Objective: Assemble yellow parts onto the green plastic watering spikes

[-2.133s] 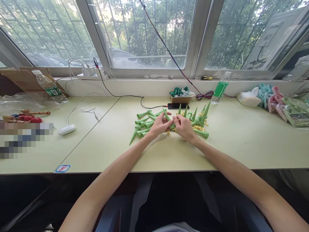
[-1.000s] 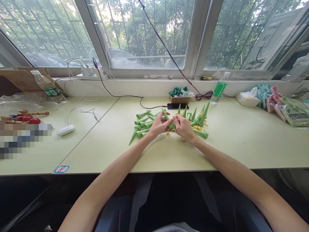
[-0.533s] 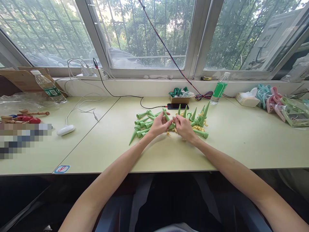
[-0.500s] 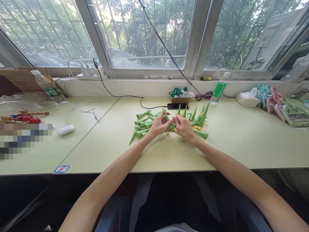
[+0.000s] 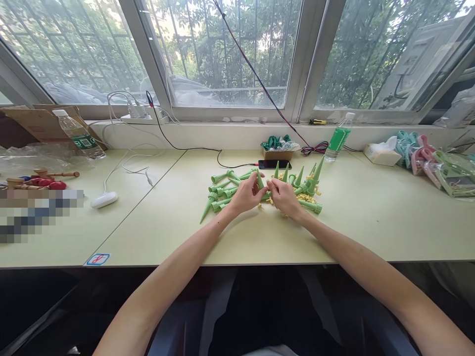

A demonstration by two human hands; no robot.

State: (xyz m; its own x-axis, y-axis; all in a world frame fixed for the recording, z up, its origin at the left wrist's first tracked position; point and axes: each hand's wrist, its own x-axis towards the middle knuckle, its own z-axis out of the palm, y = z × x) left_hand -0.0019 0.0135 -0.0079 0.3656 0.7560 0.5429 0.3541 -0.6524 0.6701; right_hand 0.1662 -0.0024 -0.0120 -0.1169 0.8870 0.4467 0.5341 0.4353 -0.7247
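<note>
Toys (image 5: 42,183) of red and bare wood lie at the left of the bench (image 5: 148,237), with a leaning bottle (image 5: 83,141) on their far side. Right of them rests a white device (image 5: 104,200) on a cable. Around the middle, green spikes (image 5: 228,192) lie in a loose pile just left of the left hand (image 5: 245,195), partly behind it. That hand pinches one green cone (image 5: 260,180) between thumb and fingers, tip up, so the cone sits between the two hands. The right hand (image 5: 285,196), just beside it, has thumb and fingers pressed together near the cone's base; I cannot tell what they pinch. Right of it, more green spikes stand upright or tilted among yellow bits (image 5: 307,198), with a green-labelled bottle (image 5: 338,139) farther off
</note>
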